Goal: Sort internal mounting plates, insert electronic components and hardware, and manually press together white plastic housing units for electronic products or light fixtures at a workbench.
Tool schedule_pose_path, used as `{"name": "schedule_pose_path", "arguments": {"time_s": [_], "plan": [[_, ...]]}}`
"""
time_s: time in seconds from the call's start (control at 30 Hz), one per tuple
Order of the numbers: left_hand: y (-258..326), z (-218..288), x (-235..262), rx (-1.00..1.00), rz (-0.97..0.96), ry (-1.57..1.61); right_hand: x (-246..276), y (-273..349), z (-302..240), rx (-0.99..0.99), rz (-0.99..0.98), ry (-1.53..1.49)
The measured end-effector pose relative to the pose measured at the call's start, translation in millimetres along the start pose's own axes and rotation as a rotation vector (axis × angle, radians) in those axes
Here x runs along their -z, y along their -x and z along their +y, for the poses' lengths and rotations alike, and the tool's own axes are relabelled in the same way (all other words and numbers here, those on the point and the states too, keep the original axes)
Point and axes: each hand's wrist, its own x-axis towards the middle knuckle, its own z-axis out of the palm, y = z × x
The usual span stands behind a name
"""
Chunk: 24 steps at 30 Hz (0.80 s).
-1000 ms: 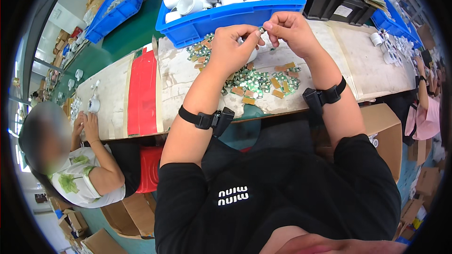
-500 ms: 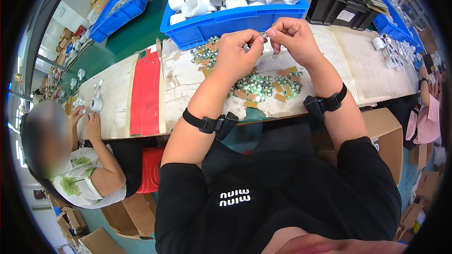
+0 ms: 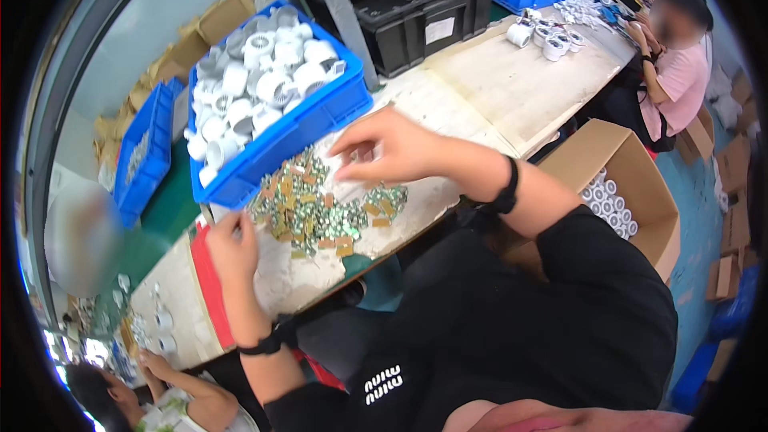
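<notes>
— Dozens of small flat green and tan circuit-board pieces are lying scattered on the pale, scuffed bench, just in front of a blue plastic crate that is holding round white plastic housings.

— What are the hands doing?

— The right hand is hovering over the pile, palm down, fingers bent and pinching together; whether anything is sitting between the fingertips is too small to tell. The left hand is resting at the bench's near-left edge beside a red sheet, fingers curled, with a tiny pale item seeming to be pinched at the tips.

— Anything cut off?

— A brown cardboard box with white rings is sitting partly behind the right arm.
</notes>
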Motion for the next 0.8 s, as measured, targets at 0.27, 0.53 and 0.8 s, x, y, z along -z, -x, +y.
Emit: {"name": "schedule_pose_path", "arguments": {"time_s": [0.27, 0.53, 0.8], "plan": [[109, -198, 55, 0.154, -0.022, -0.769, 294, 89, 134, -0.813, 0.473, 1.430], [-13, -68, 49, -0.022, 0.391, -0.151, 287, 83, 158, -1.057, 0.562, 1.341], [-101, 2, -5, 0.410, 0.105, -0.275, 98, -23, 38, -0.041, 0.514, 0.356]]}}
